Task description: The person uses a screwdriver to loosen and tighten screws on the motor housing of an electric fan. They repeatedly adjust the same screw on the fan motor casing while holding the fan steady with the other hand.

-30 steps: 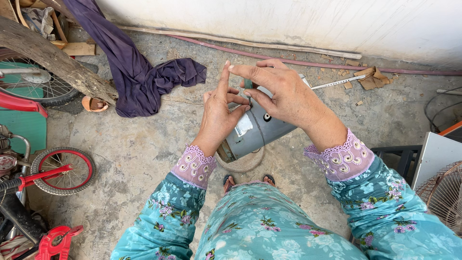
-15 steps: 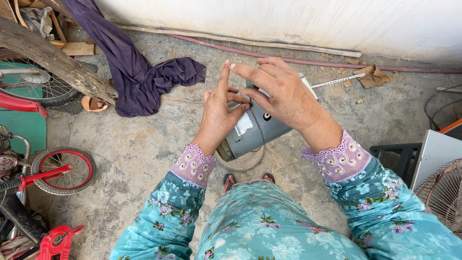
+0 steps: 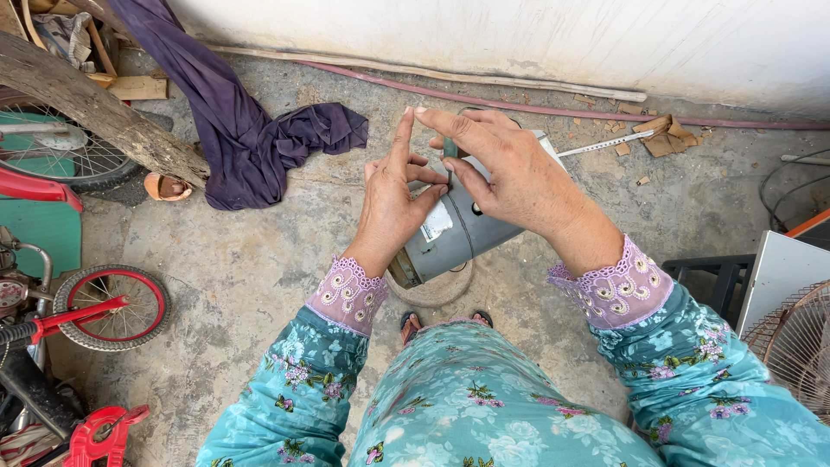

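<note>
Here, your left hand (image 3: 393, 203) and right hand (image 3: 510, 169) meet above a grey metal cylinder (image 3: 458, 229) lying on the concrete floor (image 3: 251, 259), fingers pinched on something too small to tell. Purple cloth (image 3: 259, 138) lies left of your hands.

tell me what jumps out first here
Two hands meet mid-frame, the left hand and right hand working on something small between their fingertips. Just below them a grey metal cylinder lies on the concrete floor. A purple cloth is draped upper left, and a small red-wheeled bicycle stands at the left edge.
</note>
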